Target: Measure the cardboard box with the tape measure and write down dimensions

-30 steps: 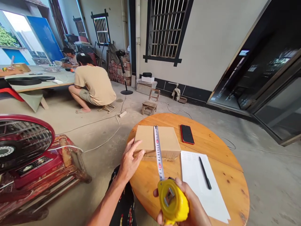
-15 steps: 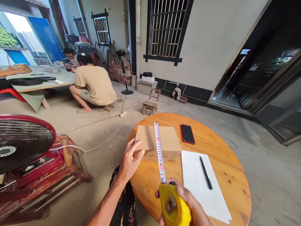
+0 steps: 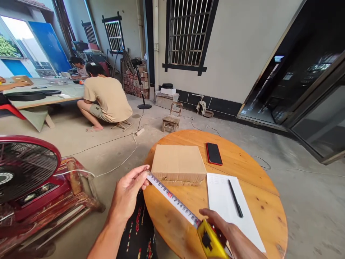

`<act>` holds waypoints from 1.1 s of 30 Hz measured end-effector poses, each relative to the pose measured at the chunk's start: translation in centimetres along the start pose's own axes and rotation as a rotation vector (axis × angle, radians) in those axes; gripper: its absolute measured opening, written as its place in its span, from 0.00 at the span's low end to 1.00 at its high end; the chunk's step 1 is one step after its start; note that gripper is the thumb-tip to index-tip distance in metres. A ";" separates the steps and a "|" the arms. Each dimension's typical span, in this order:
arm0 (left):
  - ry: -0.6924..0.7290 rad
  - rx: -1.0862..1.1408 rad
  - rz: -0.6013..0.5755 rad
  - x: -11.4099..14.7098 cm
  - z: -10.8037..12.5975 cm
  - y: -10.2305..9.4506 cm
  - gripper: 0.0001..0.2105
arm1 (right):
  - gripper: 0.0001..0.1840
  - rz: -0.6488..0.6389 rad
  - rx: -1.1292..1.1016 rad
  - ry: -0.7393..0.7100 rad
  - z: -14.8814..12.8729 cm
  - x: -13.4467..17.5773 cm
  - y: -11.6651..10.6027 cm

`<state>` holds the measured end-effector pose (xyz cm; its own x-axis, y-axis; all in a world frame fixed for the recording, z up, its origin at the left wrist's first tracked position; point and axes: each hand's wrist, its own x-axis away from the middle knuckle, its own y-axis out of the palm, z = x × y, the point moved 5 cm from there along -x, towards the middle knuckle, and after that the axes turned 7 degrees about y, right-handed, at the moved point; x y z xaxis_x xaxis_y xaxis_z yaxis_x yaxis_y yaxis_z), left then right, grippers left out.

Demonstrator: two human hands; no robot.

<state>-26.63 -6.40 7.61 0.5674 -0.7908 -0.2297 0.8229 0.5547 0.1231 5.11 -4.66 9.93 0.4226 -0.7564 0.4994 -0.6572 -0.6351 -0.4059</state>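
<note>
A yellow tape measure (image 3: 211, 239) is in my right hand (image 3: 229, 233), its case tilted near the table's front edge. The white blade runs up and left from the case to my left hand (image 3: 128, 192), whose thumb and fingers pinch its end. Just beyond the blade lies a closed brown cardboard box (image 3: 178, 160) on the round wooden table (image 3: 248, 162). My left fingertips are beside the box's near left corner; whether they touch it I cannot tell.
Right of the box lie a red-edged phone (image 3: 214, 154) and white paper (image 3: 223, 201) with a black pen (image 3: 235, 198) on it. A red fan (image 3: 29, 172) stands at left. Behind it, a person (image 3: 106, 95) crouches by a long table (image 3: 70, 94). A small wooden chair (image 3: 171, 120) stands beyond.
My left hand has left the box and now pinches the blade's end. The blade has swung off the box top to a slant in front of it, and the case has turned.
</note>
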 end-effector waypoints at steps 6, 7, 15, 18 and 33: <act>0.097 -0.142 -0.158 4.0 1.7 4.9 0.14 | 0.35 0.209 0.265 -0.362 -6.0 -1.1 0.3; 0.172 -0.193 -0.167 4.2 2.2 5.5 0.12 | 0.33 0.209 0.311 -0.462 -7.5 -1.3 0.3; 0.402 -0.541 0.076 2.0 0.4 3.3 0.20 | 0.34 0.282 0.646 -0.749 -14.4 -10.0 -1.0; 0.305 -0.527 0.075 1.1 -2.2 2.7 0.23 | 0.35 0.242 0.697 -0.721 -15.4 -13.6 -1.0; 0.087 -0.392 -0.025 -3.7 -5.2 3.3 0.27 | 0.28 0.493 -0.095 -0.349 -3.9 -11.6 -3.4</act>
<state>-26.22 -0.30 3.87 0.5292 -0.7894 -0.3111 0.7529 0.6059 -0.2568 -0.03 6.89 8.48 0.2236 -0.9745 -0.0170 -0.8733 -0.1926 -0.4475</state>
